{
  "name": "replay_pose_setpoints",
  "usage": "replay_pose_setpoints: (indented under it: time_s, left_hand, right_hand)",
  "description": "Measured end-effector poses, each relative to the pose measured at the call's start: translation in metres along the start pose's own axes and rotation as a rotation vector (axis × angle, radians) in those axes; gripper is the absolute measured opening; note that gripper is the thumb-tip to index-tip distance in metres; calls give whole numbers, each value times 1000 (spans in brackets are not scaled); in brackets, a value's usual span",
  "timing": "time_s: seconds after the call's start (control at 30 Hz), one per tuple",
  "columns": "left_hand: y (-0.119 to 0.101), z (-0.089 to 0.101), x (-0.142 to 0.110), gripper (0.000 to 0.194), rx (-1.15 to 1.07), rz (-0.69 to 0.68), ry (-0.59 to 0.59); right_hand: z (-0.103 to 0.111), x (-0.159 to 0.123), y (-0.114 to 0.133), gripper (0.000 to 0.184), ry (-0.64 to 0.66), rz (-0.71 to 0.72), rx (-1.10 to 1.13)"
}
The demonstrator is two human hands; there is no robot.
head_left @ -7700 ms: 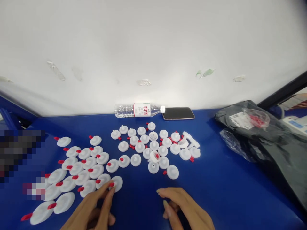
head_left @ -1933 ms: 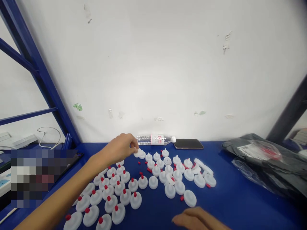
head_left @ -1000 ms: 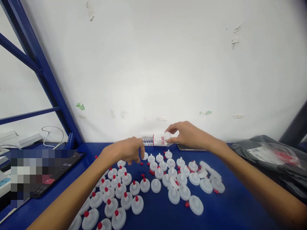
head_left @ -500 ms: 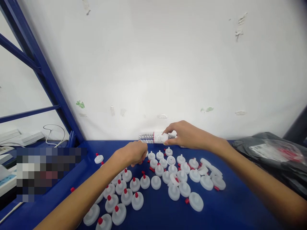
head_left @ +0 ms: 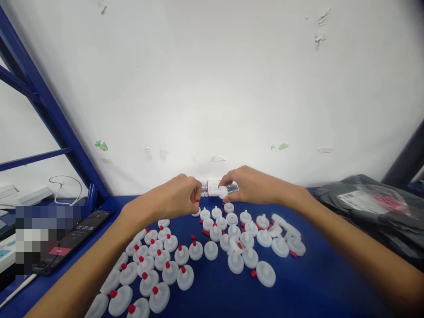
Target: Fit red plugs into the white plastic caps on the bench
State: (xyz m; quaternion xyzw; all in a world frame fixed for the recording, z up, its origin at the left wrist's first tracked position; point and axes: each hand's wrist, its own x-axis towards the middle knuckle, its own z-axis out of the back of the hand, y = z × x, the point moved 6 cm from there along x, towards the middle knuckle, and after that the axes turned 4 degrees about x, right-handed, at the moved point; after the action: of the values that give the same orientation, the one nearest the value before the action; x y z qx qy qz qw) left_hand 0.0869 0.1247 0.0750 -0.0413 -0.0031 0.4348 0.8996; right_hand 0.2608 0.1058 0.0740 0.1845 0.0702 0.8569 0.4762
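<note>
My right hand (head_left: 247, 184), fingers closed in a pinch, holds a white round nozzle lid (head_left: 223, 192) just above the blue table. Left of it is my left hand (head_left: 179, 194), thumb and forefinger pressed together with a small red cap (head_left: 198, 202) showing at the fingertips. Behind both hands a clear water bottle (head_left: 204, 189) lies on its side against the wall, partly hidden by the fingers. Below my hands stand several white lids without caps (head_left: 211, 250), with loose red caps (head_left: 253, 274) among them. Several red-capped lids (head_left: 185, 277) stand to the left.
A phone (head_left: 79, 234) with a running timer lies at the left, near a white cable (head_left: 20, 289) and a blue metal frame (head_left: 49, 92). Black plastic bags (head_left: 371, 216) lie at the right. The white wall (head_left: 212, 88) closes off the table's back edge (head_left: 115, 196).
My left hand has moved up and is closer to the bottle, its fingertips now at a red cap. My right hand keeps its lid. The view has shifted slightly.
</note>
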Motion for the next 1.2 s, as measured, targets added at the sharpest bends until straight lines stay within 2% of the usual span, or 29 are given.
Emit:
replay_pose_setpoints:
  time_s: [0.1, 0.2, 0.47, 0.9, 1.03, 1.1, 1.2]
  left_hand:
    - [-2, 16, -6, 10, -56, -18, -90]
    - [-6, 24, -13, 11, -90, -50, -128]
    - [-12, 28, -14, 11, -101, -83, -184]
    - [-9, 36, -14, 18, -181, -86, -239]
    - [-7, 37, -14, 23, -252, -59, -212]
    - [-4, 36, -12, 23, -184, -46, -186]
    - [3, 32, -9, 18, -2, -8, -160]
  right_hand:
    - [1, 0, 5, 25, 24, 12, 16]
    - [3, -1, 12, 30, 44, 23, 28]
    - [8, -5, 31, 28, 33, 46, 32]
    - [20, -8, 36, 28, -17, 69, 127]
    - [19, -8, 35, 37, -11, 75, 186]
    - [14, -7, 33, 43, 2, 63, 200]
    - [9, -5, 27, 62, 0, 21, 163]
